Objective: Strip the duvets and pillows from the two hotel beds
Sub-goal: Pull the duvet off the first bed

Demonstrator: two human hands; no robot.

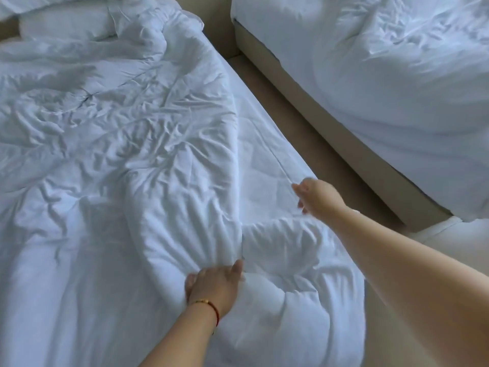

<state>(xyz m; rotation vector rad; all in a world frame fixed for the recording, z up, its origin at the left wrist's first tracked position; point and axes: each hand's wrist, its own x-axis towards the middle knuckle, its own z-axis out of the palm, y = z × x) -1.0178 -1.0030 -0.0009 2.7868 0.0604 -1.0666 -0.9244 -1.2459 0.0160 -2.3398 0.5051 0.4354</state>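
My left hand (pixel 214 283) clenches a bunched fold of the duvet (pixel 111 144) at six o'clock on the near bed (pixel 267 144). My right hand (pixel 316 194) reaches out at three o'clock, grip released, over the bare sheet. A pillow (pixel 66 26) lies at eleven.

The fingertips of the left hand (pixel 214 283) are buried in a fold of the duvet (pixel 111 144), so the grip cannot be judged. The right hand (pixel 316 194), beyond the duvet's right edge, is blurred. The second bed (pixel 397 88) is cut off by the frame.
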